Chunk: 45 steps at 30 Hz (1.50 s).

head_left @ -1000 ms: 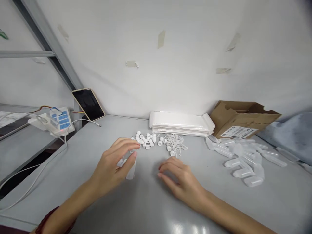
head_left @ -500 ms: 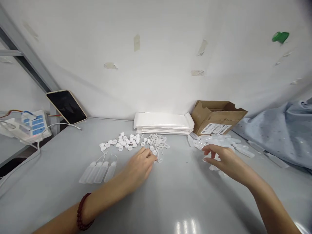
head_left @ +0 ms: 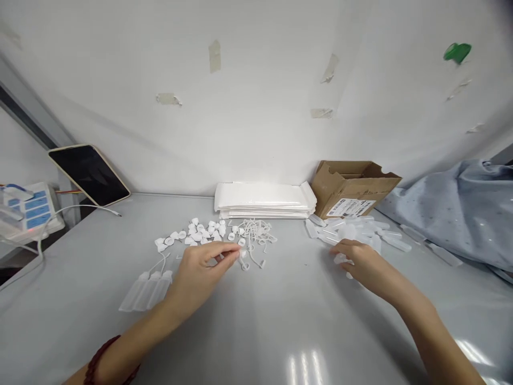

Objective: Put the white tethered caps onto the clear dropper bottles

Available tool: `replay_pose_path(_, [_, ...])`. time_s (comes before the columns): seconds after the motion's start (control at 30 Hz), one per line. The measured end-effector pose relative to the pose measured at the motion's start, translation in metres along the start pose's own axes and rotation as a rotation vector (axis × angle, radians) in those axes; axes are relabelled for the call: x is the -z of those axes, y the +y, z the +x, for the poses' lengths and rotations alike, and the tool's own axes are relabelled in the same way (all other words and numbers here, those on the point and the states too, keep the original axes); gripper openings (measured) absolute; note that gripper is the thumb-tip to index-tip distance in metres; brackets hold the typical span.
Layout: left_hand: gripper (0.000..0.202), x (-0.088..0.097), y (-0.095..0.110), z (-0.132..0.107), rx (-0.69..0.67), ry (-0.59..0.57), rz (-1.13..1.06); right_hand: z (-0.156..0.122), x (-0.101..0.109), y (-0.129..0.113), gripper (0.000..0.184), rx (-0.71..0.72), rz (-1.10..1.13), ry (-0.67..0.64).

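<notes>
My left hand is closed in a pinch at the small white tubes. A white curved tube shows right at its fingertips and seems to be gripped. Behind and left of that hand lie several white caps, with a tangle of thin white tubes to their right. My right hand reaches down at the near edge of the pile of translucent plastic bottles. Its fingers curl round a translucent piece, partly hidden. On the left, assembled bottles with tubes lie side by side, partly behind my left forearm.
White flat packs are stacked against the wall beside an open cardboard box. A phone leans at the left, near a power strip and white cable. Grey-blue fabric lies at the right.
My left hand has drawn back a little to the left, with the tube now at its fingertips. My right hand has lowered and its fingers have closed in on the near bottles. The view has shifted slightly.
</notes>
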State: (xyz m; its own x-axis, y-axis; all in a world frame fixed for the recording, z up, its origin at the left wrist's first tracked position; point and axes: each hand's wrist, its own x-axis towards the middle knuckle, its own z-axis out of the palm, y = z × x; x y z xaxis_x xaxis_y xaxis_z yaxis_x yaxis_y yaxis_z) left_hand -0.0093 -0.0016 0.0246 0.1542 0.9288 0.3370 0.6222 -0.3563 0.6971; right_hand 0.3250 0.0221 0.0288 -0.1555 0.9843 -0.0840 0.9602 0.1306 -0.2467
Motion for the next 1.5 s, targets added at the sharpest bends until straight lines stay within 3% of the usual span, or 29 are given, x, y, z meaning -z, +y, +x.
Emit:
replay_pose_path(0.13, [0.011,0.012,0.006,-0.001,0.183,0.005,-0.227,0.006,-0.006,-0.005,0.023,0.069,-0.001,0.069])
replay_pose_path(0.23, [0.009,0.018,0.011,-0.003,0.189,0.027,-0.292,0.002,-0.009,-0.023,0.018,0.173,0.047,0.142])
replay_pose_path(0.33, [0.006,0.016,0.015,-0.008,0.023,0.068,-0.205,-0.01,-0.014,-0.057,0.01,0.382,0.263,0.331])
replay_pose_path(0.37, [0.007,0.014,0.016,-0.011,-0.064,0.084,-0.155,-0.016,-0.017,-0.071,0.008,0.421,0.354,0.325])
replay_pose_path(0.5, [0.014,-0.001,0.016,-0.027,-0.456,0.168,0.057,-0.035,-0.035,-0.118,0.01,0.45,0.684,0.081])
replay_pose_path(0.57, [0.021,-0.008,0.015,-0.036,-0.582,0.167,0.133,-0.042,-0.046,-0.131,0.009,0.436,0.773,-0.049])
replay_pose_path(0.63, [0.022,-0.012,0.014,-0.043,-0.656,0.172,0.181,-0.047,-0.054,-0.137,0.008,0.445,0.827,-0.119])
replay_pose_path(0.77, [0.025,-0.017,0.013,-0.05,-0.709,0.133,0.176,-0.05,-0.061,-0.138,0.007,0.453,0.925,-0.115])
replay_pose_path(0.93, [0.031,-0.025,0.011,-0.051,-0.717,0.162,0.128,-0.05,-0.059,-0.137,0.009,0.44,1.038,-0.126])
replay_pose_path(1.1, [0.035,-0.02,0.019,-0.046,-0.703,0.078,0.145,-0.05,-0.057,-0.134,0.009,0.406,1.068,-0.119])
replay_pose_path(1.17, [0.035,-0.015,0.024,-0.045,-0.665,-0.007,0.142,-0.05,-0.056,-0.133,0.008,0.393,1.096,-0.135])
replay_pose_path(1.3, [0.028,-0.014,0.027,-0.046,-0.535,-0.014,-0.023,-0.049,-0.057,-0.131,0.003,0.358,1.13,-0.15])
replay_pose_path(1.5, [0.021,-0.02,0.024,-0.042,-0.393,0.008,-0.216,-0.051,-0.061,-0.132,0.019,0.272,1.269,-0.198])
